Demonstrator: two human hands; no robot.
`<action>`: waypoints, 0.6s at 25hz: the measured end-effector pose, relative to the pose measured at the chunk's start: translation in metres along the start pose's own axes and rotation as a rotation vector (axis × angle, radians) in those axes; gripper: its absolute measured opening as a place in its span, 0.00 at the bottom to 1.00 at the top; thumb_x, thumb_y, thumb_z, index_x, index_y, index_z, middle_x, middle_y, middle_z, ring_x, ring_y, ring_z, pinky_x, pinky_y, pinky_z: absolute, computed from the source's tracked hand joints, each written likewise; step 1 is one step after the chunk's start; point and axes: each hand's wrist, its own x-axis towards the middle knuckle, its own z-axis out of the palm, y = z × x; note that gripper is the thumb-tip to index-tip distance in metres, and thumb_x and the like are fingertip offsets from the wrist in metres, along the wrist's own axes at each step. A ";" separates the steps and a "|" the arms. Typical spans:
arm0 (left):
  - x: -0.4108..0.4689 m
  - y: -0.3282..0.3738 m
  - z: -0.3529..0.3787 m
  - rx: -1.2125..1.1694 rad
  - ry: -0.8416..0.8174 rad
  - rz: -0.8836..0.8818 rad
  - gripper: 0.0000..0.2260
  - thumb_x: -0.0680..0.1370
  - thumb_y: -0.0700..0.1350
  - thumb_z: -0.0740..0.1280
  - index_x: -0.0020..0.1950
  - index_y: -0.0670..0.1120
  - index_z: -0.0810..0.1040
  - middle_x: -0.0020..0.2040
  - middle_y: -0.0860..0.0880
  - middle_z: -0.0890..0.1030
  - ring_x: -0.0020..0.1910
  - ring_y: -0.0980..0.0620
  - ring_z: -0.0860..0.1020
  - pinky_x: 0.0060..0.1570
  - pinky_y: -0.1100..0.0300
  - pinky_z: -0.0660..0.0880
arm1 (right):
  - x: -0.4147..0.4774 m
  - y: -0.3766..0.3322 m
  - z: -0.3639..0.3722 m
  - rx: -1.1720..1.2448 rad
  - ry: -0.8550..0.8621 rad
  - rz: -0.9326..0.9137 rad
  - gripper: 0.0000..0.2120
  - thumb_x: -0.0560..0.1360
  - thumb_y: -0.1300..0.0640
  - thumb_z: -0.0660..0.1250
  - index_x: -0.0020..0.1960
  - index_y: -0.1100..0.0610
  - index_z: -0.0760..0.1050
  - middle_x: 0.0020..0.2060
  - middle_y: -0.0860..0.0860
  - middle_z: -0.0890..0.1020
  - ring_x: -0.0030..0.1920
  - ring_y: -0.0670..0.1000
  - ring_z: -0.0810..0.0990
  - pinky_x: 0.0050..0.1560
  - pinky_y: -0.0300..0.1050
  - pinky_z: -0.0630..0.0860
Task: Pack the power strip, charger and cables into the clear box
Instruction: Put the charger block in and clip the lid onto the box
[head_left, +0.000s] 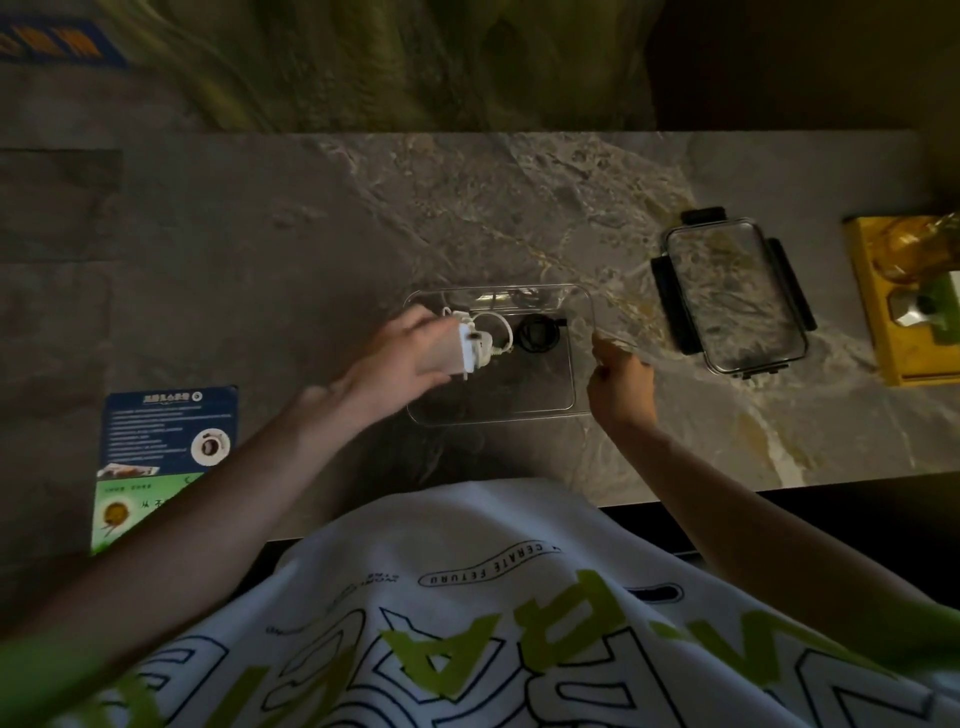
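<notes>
I see the clear box (576, 364) sitting open on the marble tabletop (311, 249), near its front edge. My left hand (400, 353) is closed around a white charger (470, 347), holding it over the box's left end, its white cable (496, 325) looping inside. A coiled black cable (536, 335) lies in the box. My right hand (618, 382) pinches the box's right rim. The black-latched lid (732, 296) rests to the right, a yellow box (906, 301) at the right edge, leaflets (166, 447) near the front left corner.
</notes>
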 end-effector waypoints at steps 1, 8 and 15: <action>0.008 0.004 0.008 0.039 -0.089 0.007 0.31 0.72 0.45 0.74 0.72 0.49 0.68 0.65 0.46 0.71 0.64 0.45 0.70 0.64 0.53 0.66 | 0.000 0.000 0.000 0.011 -0.006 0.005 0.26 0.74 0.72 0.54 0.69 0.59 0.73 0.63 0.60 0.79 0.66 0.58 0.76 0.66 0.47 0.70; 0.038 -0.004 0.047 0.326 -0.490 -0.074 0.28 0.72 0.46 0.73 0.70 0.51 0.69 0.66 0.45 0.72 0.64 0.43 0.72 0.62 0.45 0.71 | 0.002 0.000 0.001 0.006 -0.049 0.067 0.29 0.73 0.70 0.54 0.70 0.53 0.72 0.61 0.60 0.80 0.62 0.61 0.78 0.62 0.54 0.76; 0.049 -0.016 0.062 0.351 -0.552 -0.132 0.17 0.70 0.49 0.69 0.58 0.51 0.74 0.58 0.46 0.77 0.54 0.44 0.76 0.50 0.50 0.76 | 0.000 -0.004 -0.005 -0.039 -0.106 0.064 0.30 0.72 0.69 0.54 0.70 0.49 0.69 0.59 0.63 0.80 0.59 0.67 0.77 0.58 0.58 0.76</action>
